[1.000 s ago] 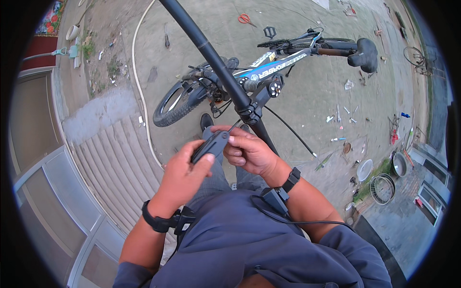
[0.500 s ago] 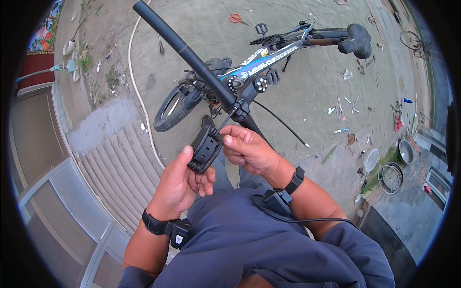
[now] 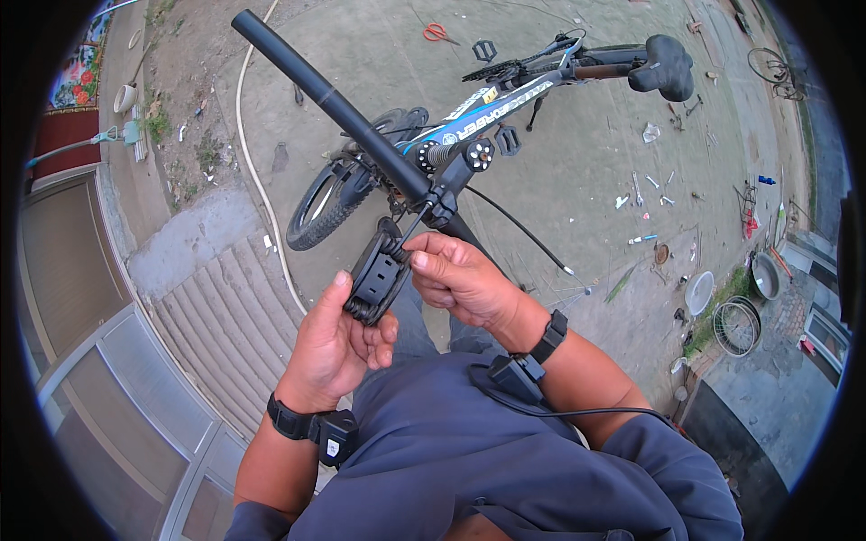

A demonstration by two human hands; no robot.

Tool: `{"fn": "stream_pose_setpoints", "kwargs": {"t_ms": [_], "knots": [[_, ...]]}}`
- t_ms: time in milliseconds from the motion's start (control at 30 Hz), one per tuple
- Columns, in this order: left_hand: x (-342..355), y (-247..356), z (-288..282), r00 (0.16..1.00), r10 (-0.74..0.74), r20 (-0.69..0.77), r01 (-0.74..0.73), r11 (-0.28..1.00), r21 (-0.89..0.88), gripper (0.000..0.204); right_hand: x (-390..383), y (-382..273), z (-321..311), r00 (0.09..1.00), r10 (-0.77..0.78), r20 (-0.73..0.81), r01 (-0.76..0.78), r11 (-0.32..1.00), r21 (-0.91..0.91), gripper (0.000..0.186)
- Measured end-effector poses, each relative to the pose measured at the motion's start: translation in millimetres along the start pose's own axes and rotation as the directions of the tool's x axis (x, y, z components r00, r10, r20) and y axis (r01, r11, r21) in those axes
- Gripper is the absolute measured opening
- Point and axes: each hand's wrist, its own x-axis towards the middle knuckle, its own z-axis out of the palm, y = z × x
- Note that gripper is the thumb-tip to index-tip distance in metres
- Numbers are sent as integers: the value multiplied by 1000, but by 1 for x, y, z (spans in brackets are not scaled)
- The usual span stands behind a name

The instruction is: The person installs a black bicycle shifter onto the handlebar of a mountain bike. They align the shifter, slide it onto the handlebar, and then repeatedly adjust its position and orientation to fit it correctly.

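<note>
A black folding hex key set (image 3: 377,278) is gripped at its lower end by my left hand (image 3: 338,334), thumb on one side and fingers curled round the other. One thin key (image 3: 416,220) is folded out of its top and reaches to the handlebar stem (image 3: 444,200); whether its tip sits in a bolt I cannot tell. Thumb and fingers of my right hand (image 3: 457,278) are closed at the upper end of the set, by the base of that key. The black handlebar (image 3: 334,104) runs through the stem clamp, without grips on the part that shows.
The blue and white bicycle (image 3: 492,117) stands ahead, front wheel (image 3: 329,206) at left, saddle (image 3: 661,68) at far right. A loose black cable (image 3: 519,228) hangs beside the stem. Red-handled scissors (image 3: 437,33) and scattered tools (image 3: 639,190) lie on the ground. Ridged steps (image 3: 236,329) are at left.
The bicycle and the hex key set sit slightly further left in the picture. Both hands keep their hold, and the key still points at the stem.
</note>
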Motion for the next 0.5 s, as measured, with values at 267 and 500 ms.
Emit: {"fn": "stream_pose_setpoints", "kwargs": {"t_ms": [267,500], "knots": [[1,4,13,996,-66,-63,64,997,-41,75,0,-2,0,1000,1,-7,-1,1000,-8,20],[3,4,14,995,-97,-4,96,991,-91,76,0,0,-2,1000,-7,13,6,999,53,22]]}}
